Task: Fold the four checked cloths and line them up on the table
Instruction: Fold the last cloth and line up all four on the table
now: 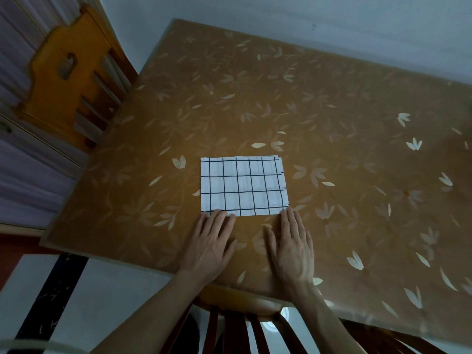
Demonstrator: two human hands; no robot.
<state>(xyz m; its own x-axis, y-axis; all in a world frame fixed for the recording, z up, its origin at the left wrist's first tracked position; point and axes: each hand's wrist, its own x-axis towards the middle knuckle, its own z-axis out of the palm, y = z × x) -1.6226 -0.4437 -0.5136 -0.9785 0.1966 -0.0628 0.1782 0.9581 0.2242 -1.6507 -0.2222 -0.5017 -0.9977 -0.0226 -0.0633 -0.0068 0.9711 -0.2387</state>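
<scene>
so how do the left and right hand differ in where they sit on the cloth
The left hand has its fingertips lying on the near left corner of the cloth; the right hand only reaches the near right corner with its fingertips. The left hand angles rightward, while the right hand points nearly straight ahead. Both lie flat, fingers straight, palms down on the table.

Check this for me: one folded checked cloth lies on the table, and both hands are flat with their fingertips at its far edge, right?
Not quite. The head view shows the left hand and right hand flat on the table, fingertips at the near edge of the folded checked cloth, not the far one. The rest holds.
</scene>
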